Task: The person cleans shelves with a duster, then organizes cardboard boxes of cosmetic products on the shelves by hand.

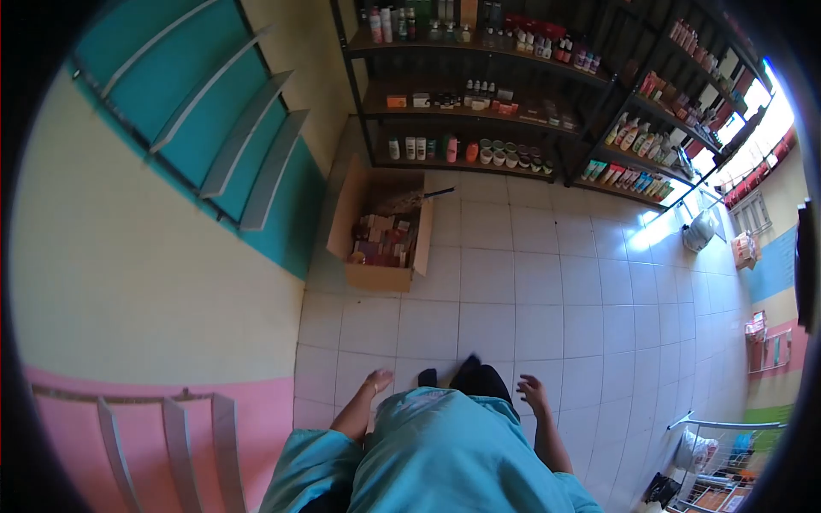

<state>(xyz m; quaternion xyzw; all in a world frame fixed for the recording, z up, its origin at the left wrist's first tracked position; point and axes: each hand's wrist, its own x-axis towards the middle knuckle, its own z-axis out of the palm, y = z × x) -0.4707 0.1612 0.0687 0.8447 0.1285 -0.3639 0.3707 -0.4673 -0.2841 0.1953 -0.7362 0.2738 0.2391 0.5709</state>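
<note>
Both your hands hang empty: left hand (376, 380) relaxed w/ fingers loose, right hand (532, 392) w/ fingers spread, either side of your teal shirt (445, 453). Nearest thing is the open cardboard box (376, 278), full of small pkgs. It sits on the tiled floor (513, 299) at the left edge by the wall, well ahead of your left hand. Dark shelves (479, 111) w/ bottles & jars stand just beyond it.

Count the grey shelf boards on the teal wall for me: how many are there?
4 grey shelf boards on the teal wall, left of the cardboard box: highest, second, third, lowest. More may be hidden past the dark picture edge.
</note>
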